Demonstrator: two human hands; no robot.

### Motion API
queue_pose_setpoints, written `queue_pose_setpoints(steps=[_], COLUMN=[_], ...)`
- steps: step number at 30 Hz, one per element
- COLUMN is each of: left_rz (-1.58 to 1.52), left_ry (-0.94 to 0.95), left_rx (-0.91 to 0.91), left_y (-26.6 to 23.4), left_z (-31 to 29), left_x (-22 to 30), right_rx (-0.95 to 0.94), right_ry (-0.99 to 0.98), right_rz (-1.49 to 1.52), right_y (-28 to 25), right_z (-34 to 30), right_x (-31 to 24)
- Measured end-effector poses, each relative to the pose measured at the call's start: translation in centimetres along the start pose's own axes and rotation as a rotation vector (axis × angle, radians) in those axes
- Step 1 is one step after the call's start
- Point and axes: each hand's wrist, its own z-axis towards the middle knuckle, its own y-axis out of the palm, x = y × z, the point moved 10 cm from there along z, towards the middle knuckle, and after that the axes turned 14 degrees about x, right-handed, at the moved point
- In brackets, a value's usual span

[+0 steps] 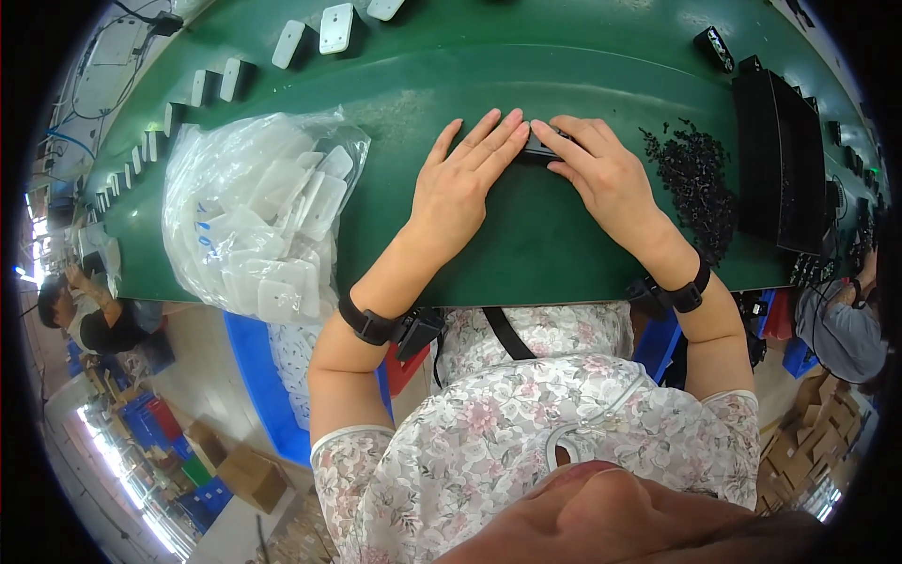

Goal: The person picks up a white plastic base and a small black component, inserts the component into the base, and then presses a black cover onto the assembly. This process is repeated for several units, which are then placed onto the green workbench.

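A small black plastic case (539,148) lies on the green table between my two hands, partly covered by fingers. My left hand (462,180) is stretched out flat, its fingertips at the case's left end. From the other side my right hand (606,169) grips the case, index finger along its top and thumb at the near edge. To the right of that hand lies a heap of tiny black parts (693,183). Left of my left hand is a clear plastic bag (246,221) full of flat whitish plastic plates.
A long black bin (782,160) stands at the table's right. Several white-topped blocks (336,28) line the far and left edges; a black piece (714,49) lies far right. Under the table's front edge sits a blue crate (256,376). Other people (841,329) work at both sides.
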Motion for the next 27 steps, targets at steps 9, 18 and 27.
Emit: queue_pose_setpoints(steps=[9, 18, 27], left_rz=[-0.231, -0.552, -0.656], left_ry=[-0.242, -0.496, -0.512], left_rx=[0.207, 0.027, -0.094], left_y=[1.0, 2.9, 7.7], left_z=[4.0, 6.3, 12.4], left_x=[-2.5, -2.4, -1.8], right_rx=[-0.039, 0.203, 0.515], right_ry=[0.421, 0.272, 0.395], right_rz=[0.600, 0.312, 0.128], right_y=[1.0, -3.5, -8.5], right_z=[1.3, 1.3, 0.6], right_x=[5.7, 5.6, 10.4])
